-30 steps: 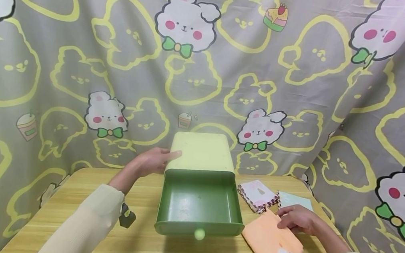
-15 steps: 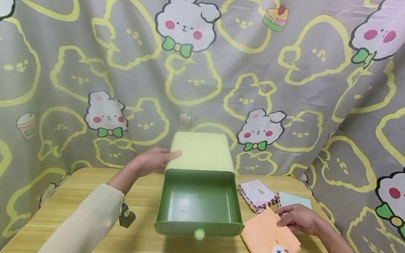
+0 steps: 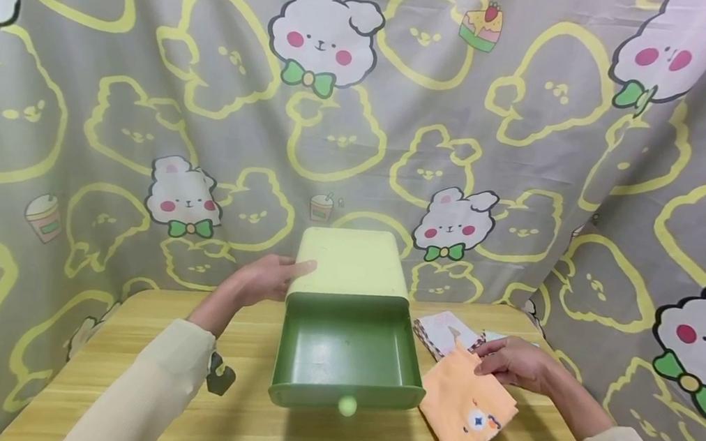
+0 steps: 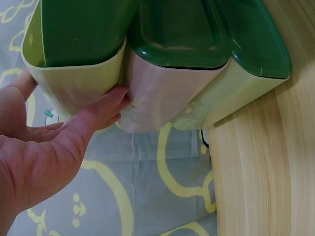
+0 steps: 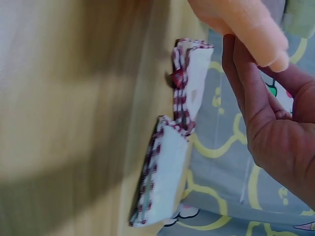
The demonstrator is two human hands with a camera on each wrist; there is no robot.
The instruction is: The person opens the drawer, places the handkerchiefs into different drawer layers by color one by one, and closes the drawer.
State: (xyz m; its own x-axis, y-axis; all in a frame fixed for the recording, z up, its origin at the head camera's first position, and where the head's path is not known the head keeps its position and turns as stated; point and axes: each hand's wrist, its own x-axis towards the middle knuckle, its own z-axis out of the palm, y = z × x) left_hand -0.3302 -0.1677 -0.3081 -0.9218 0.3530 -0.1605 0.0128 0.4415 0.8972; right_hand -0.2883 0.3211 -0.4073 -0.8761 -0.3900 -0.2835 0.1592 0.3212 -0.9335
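Note:
In the head view, my left hand (image 3: 262,279) holds the side of a pale-yellow drawer unit (image 3: 352,262), thumb on its top. Its top green drawer (image 3: 348,346), with a round knob (image 3: 347,406), is pulled out and has nothing in it. The left wrist view shows three stacked tiers, with a pink tier (image 4: 172,93) in the middle. To the right of the drawer, my right hand (image 3: 517,364) pinches the upper edge of a folded orange towel (image 3: 468,402) with an embroidered face. In the right wrist view the towel (image 5: 256,34) hangs above the tabletop, clear of it.
Behind the right hand lie a folded white-and-pink cloth (image 3: 444,332) with a checked edge and a second, pale folded cloth (image 5: 165,172). A wooden table (image 3: 235,413) carries everything. A patterned curtain (image 3: 347,143) hangs close behind it.
The right hand has raised the orange towel and shifted it slightly left, nearer the drawer. The left hand keeps its hold on the drawer unit.

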